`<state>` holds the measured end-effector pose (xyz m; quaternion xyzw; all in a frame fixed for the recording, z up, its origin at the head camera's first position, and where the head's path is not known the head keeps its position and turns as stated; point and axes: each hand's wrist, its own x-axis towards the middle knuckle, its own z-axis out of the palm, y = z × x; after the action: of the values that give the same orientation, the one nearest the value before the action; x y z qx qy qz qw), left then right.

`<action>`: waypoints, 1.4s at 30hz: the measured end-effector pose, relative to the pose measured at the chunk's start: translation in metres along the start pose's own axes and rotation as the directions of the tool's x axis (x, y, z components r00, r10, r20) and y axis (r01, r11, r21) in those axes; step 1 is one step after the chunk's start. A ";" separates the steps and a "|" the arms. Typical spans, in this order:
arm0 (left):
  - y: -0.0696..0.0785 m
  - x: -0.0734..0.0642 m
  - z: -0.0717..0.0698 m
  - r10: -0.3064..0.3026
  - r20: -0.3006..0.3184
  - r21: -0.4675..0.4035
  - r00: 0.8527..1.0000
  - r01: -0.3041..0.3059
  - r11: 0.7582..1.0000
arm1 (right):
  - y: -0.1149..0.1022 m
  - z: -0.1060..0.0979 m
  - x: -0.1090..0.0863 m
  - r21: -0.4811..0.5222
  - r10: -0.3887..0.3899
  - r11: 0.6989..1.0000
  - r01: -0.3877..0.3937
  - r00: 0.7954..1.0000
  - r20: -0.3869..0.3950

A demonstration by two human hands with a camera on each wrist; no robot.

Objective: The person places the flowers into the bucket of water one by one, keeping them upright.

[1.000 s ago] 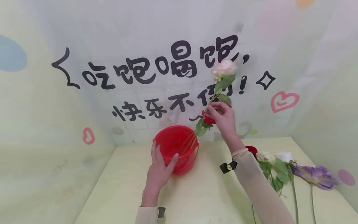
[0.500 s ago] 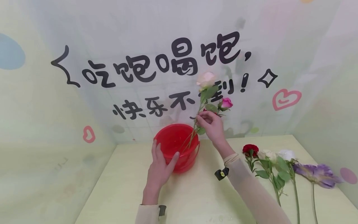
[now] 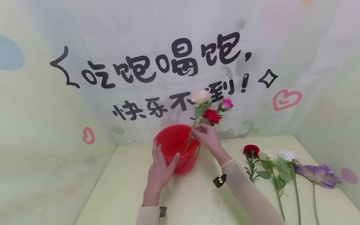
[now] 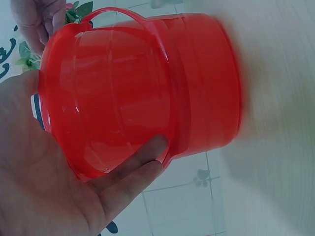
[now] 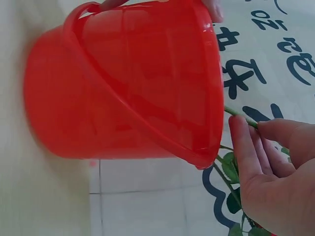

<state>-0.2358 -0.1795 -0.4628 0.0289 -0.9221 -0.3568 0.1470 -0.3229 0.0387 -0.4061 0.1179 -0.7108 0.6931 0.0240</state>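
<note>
Pinching pale rose (image 3: 201,96) by its green stem (image 5: 251,122) between thumb and fingertips of right hand (image 3: 208,137); holding bloom up above far-right rim, with stem end down inside red bucket (image 3: 187,164). Bracing bucket with left hand (image 3: 159,172), spread wide across near-left side: thumb at near rim, fingers along left wall. Have bucket upright on pale table (image 3: 197,200), near back wall (image 3: 112,25), with handle (image 5: 71,32) lowered along the side. See red flower (image 3: 212,116) and pink rosebud (image 3: 226,104) just beyond right hand; can't trace each stem in head view, but can make out further stems at rim from right wrist. On table, well right of bucket, find row, left to right: dark red carnation (image 3: 251,151), cream rose (image 3: 269,155), white flower (image 3: 287,155), purple flower (image 3: 319,176), with blooms far, stems near. See black lettering (image 3: 140,69) on back wall.
</note>
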 end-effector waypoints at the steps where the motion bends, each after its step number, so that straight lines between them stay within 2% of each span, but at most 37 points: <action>1: 0.000 0.000 0.000 0.002 -0.002 -0.001 1.000 -0.002 1.000 | 0.001 0.000 0.000 -0.008 0.011 1.000 -0.011 1.000 0.006; 22: -0.001 -0.001 0.001 -0.003 -0.001 0.003 1.000 0.003 1.000 | 0.010 -0.005 -0.005 -0.009 0.079 0.997 -0.079 0.996 0.045; 34: -0.004 -0.002 0.003 0.000 -0.003 -0.002 1.000 0.000 1.000 | 0.011 -0.007 -0.008 -0.007 0.087 0.996 -0.087 0.995 0.056; 42: -0.003 0.000 0.001 0.008 -0.014 -0.005 1.000 -0.008 1.000 | 0.007 -0.009 -0.010 0.011 0.094 0.995 -0.095 0.990 0.101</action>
<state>-0.2363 -0.1809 -0.4651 0.0270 -0.9203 -0.3582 0.1548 -0.3161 0.0490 -0.4145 0.1190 -0.7103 0.6922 -0.0456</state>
